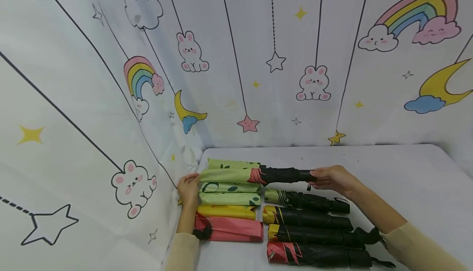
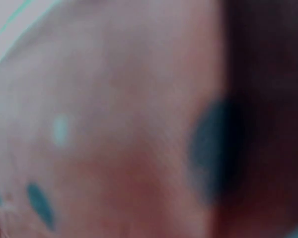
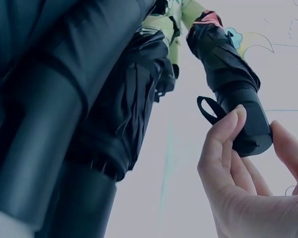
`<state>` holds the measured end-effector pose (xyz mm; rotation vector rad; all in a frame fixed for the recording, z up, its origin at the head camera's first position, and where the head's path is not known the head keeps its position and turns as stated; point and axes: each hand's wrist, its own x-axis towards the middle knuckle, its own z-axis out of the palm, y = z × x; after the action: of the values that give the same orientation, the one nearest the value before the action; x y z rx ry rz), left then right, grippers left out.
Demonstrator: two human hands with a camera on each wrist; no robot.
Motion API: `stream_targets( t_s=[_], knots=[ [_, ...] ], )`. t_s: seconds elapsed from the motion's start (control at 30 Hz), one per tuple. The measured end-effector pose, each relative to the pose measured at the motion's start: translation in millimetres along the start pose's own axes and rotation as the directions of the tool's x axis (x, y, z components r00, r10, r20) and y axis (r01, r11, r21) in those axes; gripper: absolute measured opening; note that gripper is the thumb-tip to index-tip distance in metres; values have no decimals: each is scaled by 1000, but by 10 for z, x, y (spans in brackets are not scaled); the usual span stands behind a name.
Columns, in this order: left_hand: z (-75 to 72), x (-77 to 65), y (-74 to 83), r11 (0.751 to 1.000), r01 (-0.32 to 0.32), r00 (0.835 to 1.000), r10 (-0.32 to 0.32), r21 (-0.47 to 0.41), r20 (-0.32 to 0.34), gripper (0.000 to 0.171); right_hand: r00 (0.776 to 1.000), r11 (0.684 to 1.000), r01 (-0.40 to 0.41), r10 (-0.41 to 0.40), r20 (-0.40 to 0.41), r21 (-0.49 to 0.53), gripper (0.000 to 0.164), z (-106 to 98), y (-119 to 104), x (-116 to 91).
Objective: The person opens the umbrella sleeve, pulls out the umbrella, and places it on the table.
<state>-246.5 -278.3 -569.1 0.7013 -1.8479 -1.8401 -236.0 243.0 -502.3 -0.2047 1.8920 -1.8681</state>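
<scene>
A folded umbrella (image 1: 281, 175) with a black and pink canopy lies level above the table, its left part covered by a green leaf-print sleeve (image 1: 225, 175). My right hand (image 1: 337, 179) pinches the end of its black handle (image 3: 248, 121) between thumb and fingers; a small strap loop hangs there. My left hand (image 1: 189, 187) grips the far left end of that green sleeve. How deep the umbrella sits in the sleeve is hidden. The left wrist view is a blurred close-up and shows little of the hand.
Below the left hand's sleeve lie more green sleeves (image 1: 229, 199), a yellow sleeve (image 1: 225, 211) and a pink sleeve (image 1: 236, 229). Right of them are a green-black umbrella (image 1: 314, 202), yellow-black umbrellas (image 1: 314, 218) and a pink-black umbrella (image 1: 321, 256). Another green sleeve (image 1: 233, 164) lies behind.
</scene>
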Motion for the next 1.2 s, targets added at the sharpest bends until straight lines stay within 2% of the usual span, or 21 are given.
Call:
stream_targets(
  t_s=[0.4,0.8,0.97,1.2],
  knots=[
    [-7,30,-12,1000,-1,1000,1,-11,-1,25,1000,999,2,-2,4,-39,67,-263,92,-183],
    [-13,23,25,1000,11,999,-11,7,45,24,1000,997,0,1,13,-82,56,-552,305,-309],
    [-22,11,33,999,17,997,-20,42,77,25,999,996,-32,34,22,-82,58,-633,390,-319],
    [-29,44,36,994,20,992,-33,106,125,27,995,993,-100,101,14,-68,49,-681,483,-293]
  ],
)
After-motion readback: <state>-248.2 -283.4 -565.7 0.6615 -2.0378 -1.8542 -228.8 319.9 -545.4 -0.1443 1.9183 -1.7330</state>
